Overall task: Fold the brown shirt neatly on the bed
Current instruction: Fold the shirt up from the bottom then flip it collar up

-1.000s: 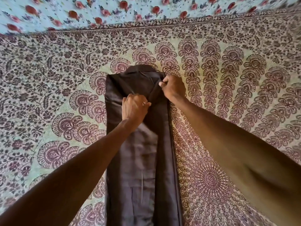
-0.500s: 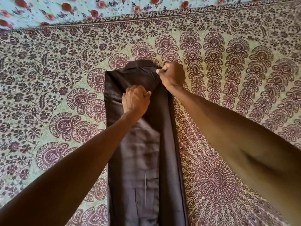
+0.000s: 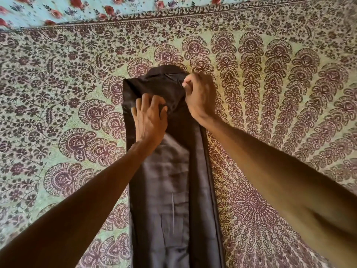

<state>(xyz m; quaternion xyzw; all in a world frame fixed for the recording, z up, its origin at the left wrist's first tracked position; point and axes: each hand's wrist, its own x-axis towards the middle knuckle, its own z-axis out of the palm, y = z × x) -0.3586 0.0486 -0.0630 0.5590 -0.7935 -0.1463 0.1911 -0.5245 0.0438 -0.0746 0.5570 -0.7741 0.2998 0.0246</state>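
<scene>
The brown shirt (image 3: 170, 190) lies on the bed as a long narrow strip, its sides folded inward and its collar at the far end. My left hand (image 3: 149, 120) rests on the upper part of the shirt with fingers spread and pressing into the cloth just below the collar. My right hand (image 3: 200, 97) sits at the shirt's upper right corner, fingers curled, pinching the fabric edge beside the collar. The near end of the shirt runs out of view at the bottom.
The bed is covered by a patterned maroon and green sheet (image 3: 280, 89) on all sides of the shirt. A light blue floral cloth (image 3: 58, 10) lies along the far edge.
My left hand has uncurled from a fist and now spreads its fingers on the cloth. My right hand keeps its pinch at the collar corner. The view has shifted slightly.
</scene>
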